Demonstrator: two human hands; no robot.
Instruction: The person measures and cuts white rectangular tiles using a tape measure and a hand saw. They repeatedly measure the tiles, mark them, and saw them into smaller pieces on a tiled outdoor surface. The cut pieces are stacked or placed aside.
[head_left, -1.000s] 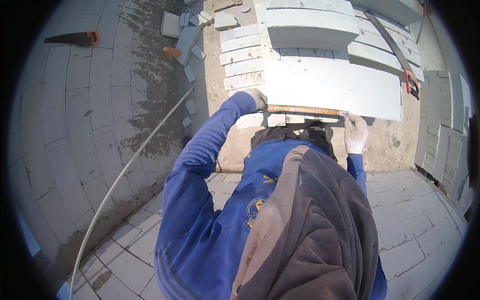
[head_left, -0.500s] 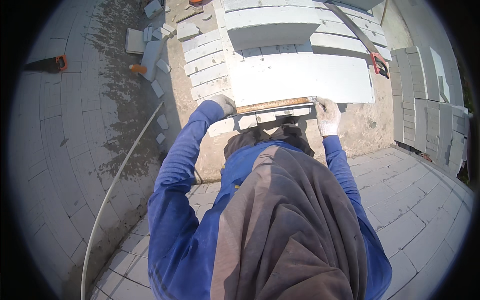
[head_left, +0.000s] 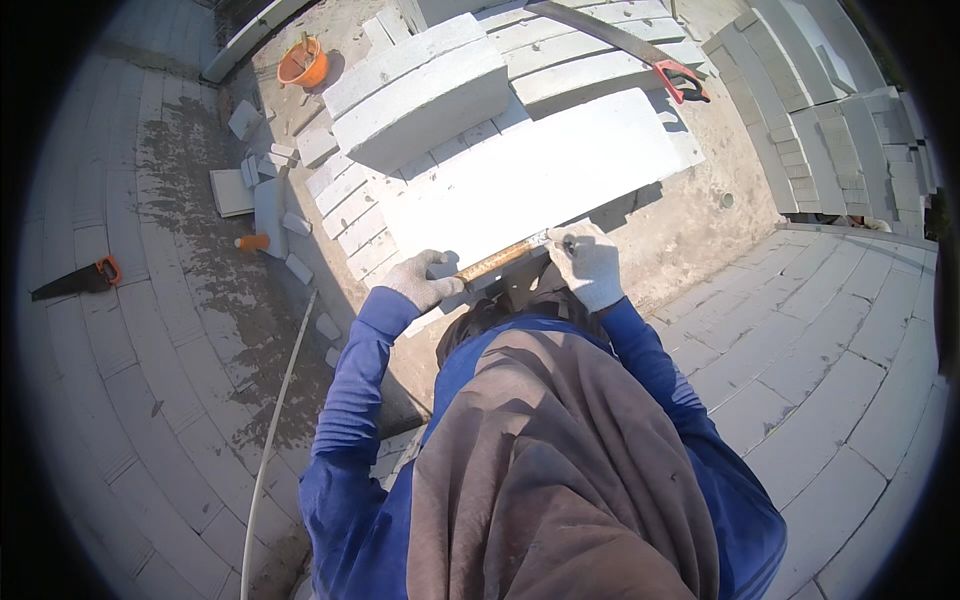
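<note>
Between my two gloved hands runs a worn yellow-brown tape measure (head_left: 497,262), its blade drawn out along the near edge of a long white block (head_left: 560,165). My left hand (head_left: 420,280) is closed at the left end of the blade, and its palm side is hidden. At the other end, my right hand (head_left: 588,268) pinches the blade near a silvery tip. Both hands are just in front of the block, close to my knees. The block lies flat on a bed of smaller white blocks (head_left: 357,228).
Thick white blocks (head_left: 420,95) stand behind the long one. A red-handled handsaw (head_left: 620,42) lies on blocks at the far right; another handsaw (head_left: 80,280) is at the left. An orange bucket (head_left: 303,62), an orange bottle (head_left: 253,243), a pale hose (head_left: 275,430) and stacked blocks (head_left: 790,110) surround me.
My hands have come closer together and nearer my body, so less of the tape measure's blade shows between them. The view has shifted, bringing the orange bucket fully into sight.
</note>
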